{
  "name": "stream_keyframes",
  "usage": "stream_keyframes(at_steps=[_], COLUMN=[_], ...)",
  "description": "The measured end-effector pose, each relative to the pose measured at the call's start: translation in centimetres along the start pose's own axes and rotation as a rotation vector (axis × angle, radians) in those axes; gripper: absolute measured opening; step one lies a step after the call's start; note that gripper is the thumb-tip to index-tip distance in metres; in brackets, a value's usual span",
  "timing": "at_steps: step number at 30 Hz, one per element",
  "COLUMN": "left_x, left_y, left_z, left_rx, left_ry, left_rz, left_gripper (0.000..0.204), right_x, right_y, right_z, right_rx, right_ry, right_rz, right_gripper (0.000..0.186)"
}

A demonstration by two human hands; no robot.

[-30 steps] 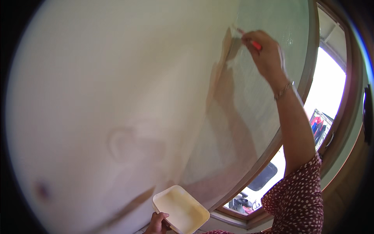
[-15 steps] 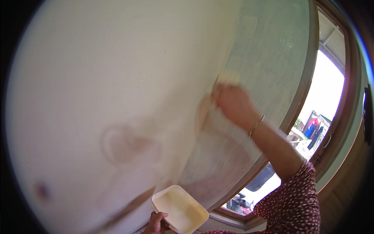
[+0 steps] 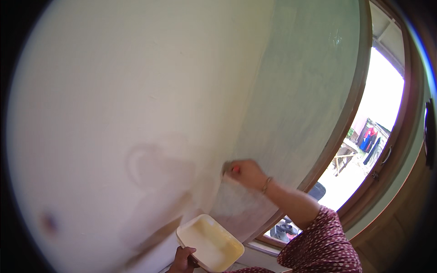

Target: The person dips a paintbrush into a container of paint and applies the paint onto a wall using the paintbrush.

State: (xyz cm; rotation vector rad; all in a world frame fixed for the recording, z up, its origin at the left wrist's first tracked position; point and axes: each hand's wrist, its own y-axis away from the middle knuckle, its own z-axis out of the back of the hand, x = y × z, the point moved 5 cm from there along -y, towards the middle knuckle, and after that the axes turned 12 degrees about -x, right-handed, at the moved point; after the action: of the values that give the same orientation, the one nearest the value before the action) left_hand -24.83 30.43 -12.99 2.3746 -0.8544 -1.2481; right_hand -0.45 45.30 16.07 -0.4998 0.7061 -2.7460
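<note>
At the lower edge my left hand (image 3: pixel 182 261) grips the rim of a pale yellow rectangular tub (image 3: pixel 236 249), its thumb over the side. Whitish, paint-like liquid (image 3: pixel 205 243) lies in the tub. Higher and to the right, my right hand (image 3: pixel 248 174) is closed around a paintbrush (image 3: pixel 236 169), close to the wall. Only a small red part of the brush shows clearly; its bristles are blurred and partly hidden. The hand is beside the border between the white wall (image 3: pixel 114 91) and a greenish, streaky wall section (image 3: pixel 300 91).
A brown wooden frame (image 3: pixel 339 132) borders the greenish section. Beyond it is a bright opening, with hanging clothes (image 3: pixel 371 139) and dark shoes (image 3: pixel 284 230) outside. A brown band (image 3: pixel 159 239) runs along the lower white wall.
My right hand has moved down and to the left along the wall with the paintbrush. My left hand and the tub have hardly moved.
</note>
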Motion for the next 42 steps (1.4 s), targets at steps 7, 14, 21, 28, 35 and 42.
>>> stream_keyframes(at_steps=[7, 14, 21, 28, 35, 42], left_x=[0.4, 0.6, 3.1, 0.0, -0.8, 2.0], left_y=[1.7, 1.5, 3.0, 6.8, 6.9, 4.6], left_z=[-0.6, -0.4, -0.2, -2.7, -3.2, -0.3], left_rx=[0.001, 0.033, 0.050, 0.248, 0.174, 0.008], left_ry=[-0.015, 0.001, 0.008, 0.056, 0.009, 0.011], left_rz=[0.002, -0.009, -0.008, -0.006, 0.002, 0.009], left_gripper=[0.024, 0.022, 0.023, 0.067, 0.044, 0.027], right_x=[9.4, 16.9, 12.1, 9.0, -3.8, 0.6], right_y=[-9.8, -14.7, -11.5, 4.7, 17.4, 7.4], right_z=[23.8, 37.5, 30.9, 8.8, -7.8, 2.3], right_rx=[-0.603, -1.288, -1.269, -0.870, -0.264, -0.096], right_ry=[0.098, -0.074, -0.078, -0.031, -0.303, -0.109], right_rz=[0.203, 0.383, 0.183, 0.221, -0.511, -0.184], right_gripper=[0.021, 0.011, 0.024, 0.013, 0.010, 0.020])
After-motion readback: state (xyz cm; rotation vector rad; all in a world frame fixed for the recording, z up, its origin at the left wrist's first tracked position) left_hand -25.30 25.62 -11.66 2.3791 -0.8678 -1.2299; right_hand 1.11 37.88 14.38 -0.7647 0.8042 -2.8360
